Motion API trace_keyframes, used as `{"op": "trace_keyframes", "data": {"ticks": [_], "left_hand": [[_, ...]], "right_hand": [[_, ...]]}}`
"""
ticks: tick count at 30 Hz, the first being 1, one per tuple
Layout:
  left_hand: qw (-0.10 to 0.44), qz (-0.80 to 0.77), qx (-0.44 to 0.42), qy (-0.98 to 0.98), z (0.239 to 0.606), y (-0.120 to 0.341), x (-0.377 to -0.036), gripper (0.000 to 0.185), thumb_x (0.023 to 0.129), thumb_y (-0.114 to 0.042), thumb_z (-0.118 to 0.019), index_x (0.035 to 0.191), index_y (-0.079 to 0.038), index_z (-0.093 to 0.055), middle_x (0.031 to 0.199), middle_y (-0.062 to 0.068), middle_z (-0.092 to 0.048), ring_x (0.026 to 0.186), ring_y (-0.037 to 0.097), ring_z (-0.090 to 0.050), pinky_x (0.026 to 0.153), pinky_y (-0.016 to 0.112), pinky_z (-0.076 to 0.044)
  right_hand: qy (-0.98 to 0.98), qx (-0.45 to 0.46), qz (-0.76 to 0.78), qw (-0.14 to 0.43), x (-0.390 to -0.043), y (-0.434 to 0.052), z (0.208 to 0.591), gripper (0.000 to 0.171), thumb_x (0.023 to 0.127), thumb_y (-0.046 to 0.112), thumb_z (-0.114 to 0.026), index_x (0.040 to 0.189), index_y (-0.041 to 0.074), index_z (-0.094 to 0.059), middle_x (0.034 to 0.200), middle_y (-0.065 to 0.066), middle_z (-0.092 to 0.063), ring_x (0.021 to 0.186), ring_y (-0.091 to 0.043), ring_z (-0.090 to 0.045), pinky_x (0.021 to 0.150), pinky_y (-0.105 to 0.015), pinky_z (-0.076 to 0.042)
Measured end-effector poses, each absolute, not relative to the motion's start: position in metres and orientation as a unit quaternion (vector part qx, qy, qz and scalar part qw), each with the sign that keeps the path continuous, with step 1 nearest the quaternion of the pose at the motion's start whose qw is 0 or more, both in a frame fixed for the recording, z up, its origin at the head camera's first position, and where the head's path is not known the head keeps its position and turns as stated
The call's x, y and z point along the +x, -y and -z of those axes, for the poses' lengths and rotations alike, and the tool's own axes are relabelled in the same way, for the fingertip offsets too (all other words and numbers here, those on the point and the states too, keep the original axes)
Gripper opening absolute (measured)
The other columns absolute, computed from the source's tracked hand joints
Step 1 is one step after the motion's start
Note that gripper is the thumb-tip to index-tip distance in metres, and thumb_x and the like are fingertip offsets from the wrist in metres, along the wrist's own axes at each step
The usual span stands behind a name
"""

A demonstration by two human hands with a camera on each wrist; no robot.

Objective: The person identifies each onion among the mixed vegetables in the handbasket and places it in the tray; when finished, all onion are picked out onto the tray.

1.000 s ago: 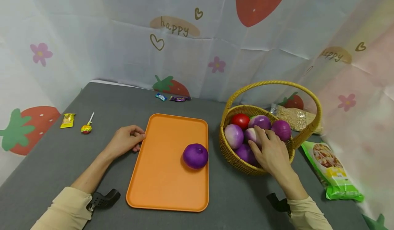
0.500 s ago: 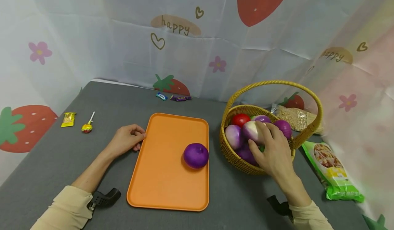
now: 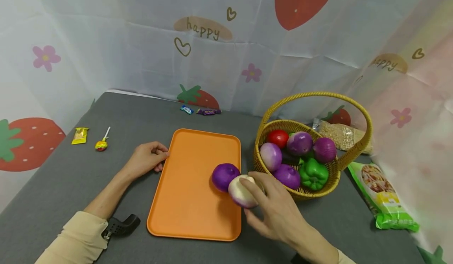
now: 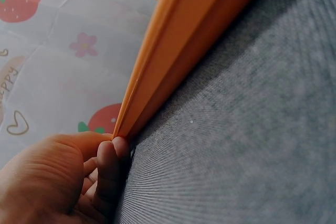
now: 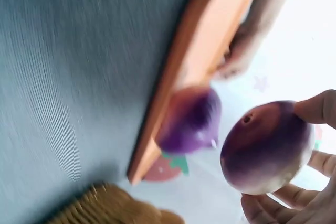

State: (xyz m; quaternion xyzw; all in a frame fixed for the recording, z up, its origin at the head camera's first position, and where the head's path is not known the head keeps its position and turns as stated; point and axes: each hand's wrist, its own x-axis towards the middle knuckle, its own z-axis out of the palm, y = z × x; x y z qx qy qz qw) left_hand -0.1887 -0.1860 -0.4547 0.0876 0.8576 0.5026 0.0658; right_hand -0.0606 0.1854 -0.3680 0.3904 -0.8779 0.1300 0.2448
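My right hand grips a purple-and-white turnip above the right edge of the orange tray. Its pale end faces up in the head view; the purple side with a small dark hole shows in the right wrist view. Just beside it on the tray sits a deep purple onion-like vegetable. At the tray's left edge, my left hand pinches the rim between thumb and curled fingers, seen close in the left wrist view. To the right stands a wicker basket with a tall handle.
In the basket are a red tomato, a green bell pepper and several purple vegetables. A green food packet and a grain bag lie right of it. A lollipop and wrapped candies lie left and behind the tray.
My right hand has lifted the turnip out of the basket and carried it left to the tray, uncovering the green pepper. The left hand stays at the tray rim.
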Motion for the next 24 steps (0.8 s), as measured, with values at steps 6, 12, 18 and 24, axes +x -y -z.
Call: {"op": "trace_keyframes", "data": {"ticks": [6,12,18,24], "left_hand": [[0.066,-0.504,0.091,-0.857,0.454,0.184,-0.189,0.022,0.096,-0.018,-0.062,0.109,0.0,-0.063,0.082,0.01,-0.068,0.057,0.014,-0.064,0.055,0.029,-0.056],[0.066,-0.501,0.091,-0.858,0.456,0.185,-0.188,0.023,0.096,-0.019,-0.062,0.11,0.0,-0.063,0.082,0.011,-0.068,0.058,0.014,-0.064,0.056,0.028,-0.056],[0.061,-0.498,0.093,-0.86,0.457,0.185,-0.188,0.023,0.096,-0.019,-0.062,0.109,0.0,-0.063,0.082,0.01,-0.068,0.058,0.014,-0.064,0.055,0.028,-0.056],[0.068,-0.506,0.092,-0.855,0.457,0.186,-0.189,0.025,0.096,-0.02,-0.062,0.11,0.001,-0.063,0.083,0.012,-0.068,0.058,0.014,-0.065,0.056,0.028,-0.057]], "right_hand": [[0.888,0.41,-0.098,0.184,-0.049,-0.176,0.39,0.074,0.068,0.03,-0.078,0.136,0.019,-0.05,0.127,-0.01,-0.054,0.106,-0.021,-0.058,0.087,-0.036,-0.055],[0.882,0.43,-0.084,0.175,-0.05,-0.17,0.405,0.071,0.07,0.027,-0.082,0.133,0.02,-0.051,0.126,-0.01,-0.053,0.109,-0.022,-0.057,0.087,-0.037,-0.055],[0.878,0.438,-0.07,0.178,-0.055,-0.167,0.412,0.063,0.072,0.027,-0.084,0.128,0.02,-0.055,0.128,-0.01,-0.055,0.115,-0.024,-0.056,0.089,-0.038,-0.054],[0.884,0.437,-0.064,0.152,-0.056,-0.165,0.41,0.056,0.077,0.028,-0.077,0.128,0.022,-0.055,0.132,-0.008,-0.053,0.118,-0.022,-0.055,0.089,-0.035,-0.055]]}}
